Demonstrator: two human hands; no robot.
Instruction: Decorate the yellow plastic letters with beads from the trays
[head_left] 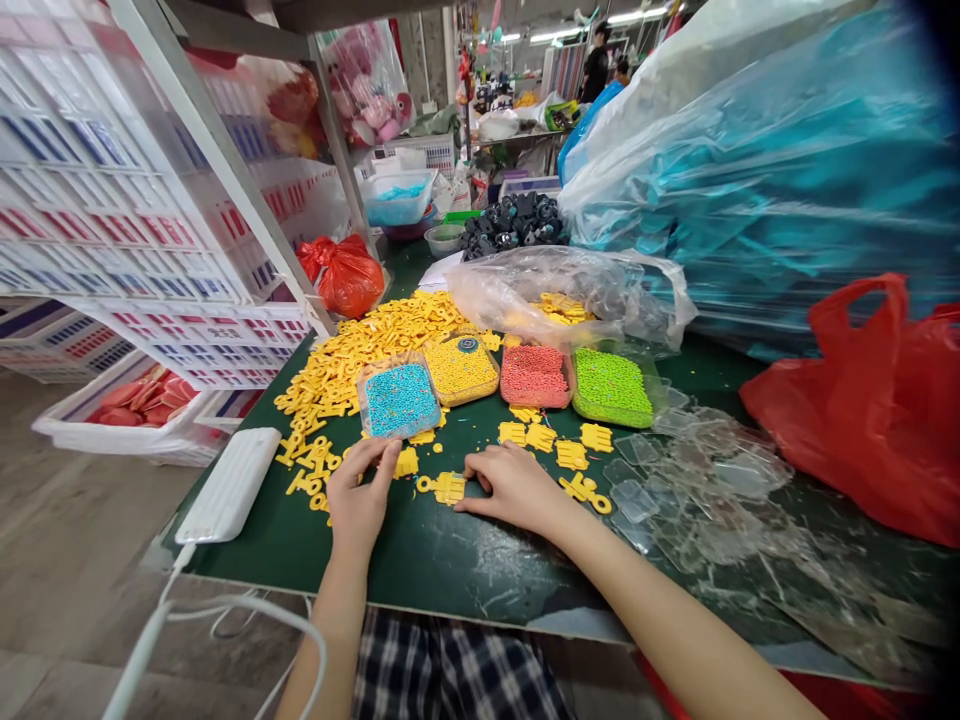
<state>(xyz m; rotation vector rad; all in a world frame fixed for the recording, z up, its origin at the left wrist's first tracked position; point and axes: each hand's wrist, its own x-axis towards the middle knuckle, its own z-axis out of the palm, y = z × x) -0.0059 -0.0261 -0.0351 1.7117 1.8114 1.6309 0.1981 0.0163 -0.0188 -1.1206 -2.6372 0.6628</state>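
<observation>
My left hand [360, 495] rests on the green table [420, 560], fingertips touching a yellow plastic piece [406, 463] just below the tray of blue beads [398, 399]. My right hand [510, 485] lies flat beside it, fingers on another yellow keyed piece [446, 487]. Three more bead trays stand in a row: yellow [461, 369], pink [534, 375] and green [612, 387]. A big heap of yellow pieces [367, 345] spreads behind and to the left. A few yellow pieces [570, 452] lie right of my right hand.
Clear plastic lids [697, 470] are scattered at the right. Red plastic bags [877, 410] [341, 272] sit at right and back left. A white power bank [229, 483] with cable lies at the left edge. Clear bag [570, 290], blue sacks [765, 170], stacked crates [112, 200].
</observation>
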